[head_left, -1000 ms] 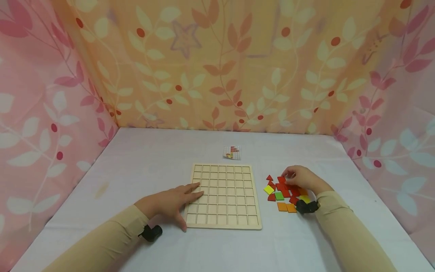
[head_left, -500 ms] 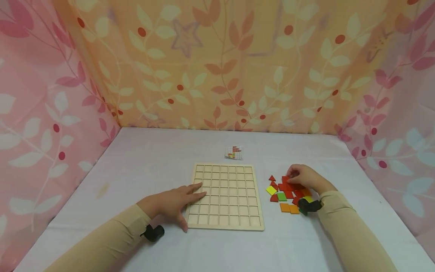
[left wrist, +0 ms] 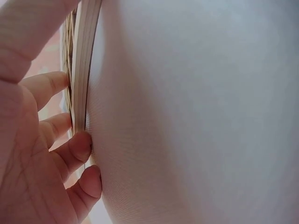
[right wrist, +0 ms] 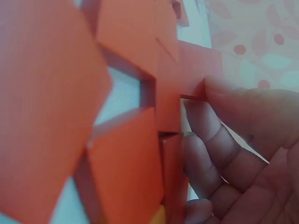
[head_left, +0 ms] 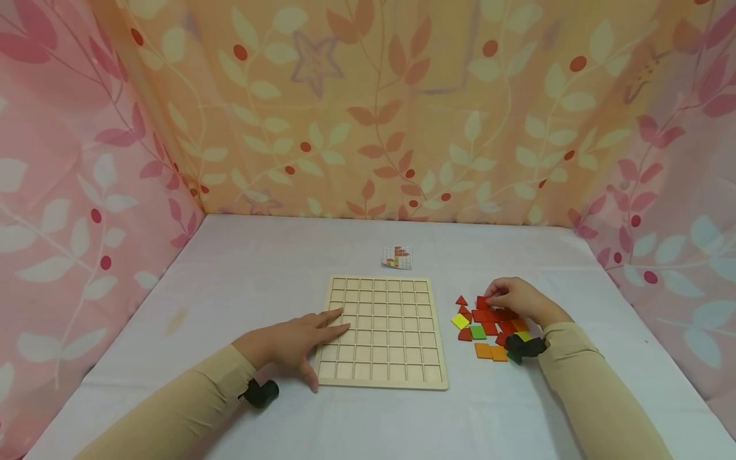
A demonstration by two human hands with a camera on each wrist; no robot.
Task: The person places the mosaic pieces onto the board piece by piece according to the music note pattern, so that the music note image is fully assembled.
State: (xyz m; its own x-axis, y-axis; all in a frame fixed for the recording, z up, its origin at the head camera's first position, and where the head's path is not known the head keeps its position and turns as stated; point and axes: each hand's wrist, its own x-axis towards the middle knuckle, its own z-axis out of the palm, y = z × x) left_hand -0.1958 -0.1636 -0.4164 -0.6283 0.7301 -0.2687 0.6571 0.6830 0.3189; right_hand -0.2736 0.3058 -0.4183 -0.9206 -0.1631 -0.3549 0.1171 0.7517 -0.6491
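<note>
One red square (right wrist: pixel 198 65) sits between the right fingers (right wrist: pixel 205 120).

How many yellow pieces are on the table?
2 show: one yellow piece left of the light green square, another yellow piece beside the black wrist camera. More may be hidden under the right hand.

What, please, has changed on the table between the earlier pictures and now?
Very little: the right hand has shifted at most slightly at the red square it pinches; whether that grip is new, I cannot tell. The left hand stays at the left edge of the board, which lies as before, like the picture card.
</note>
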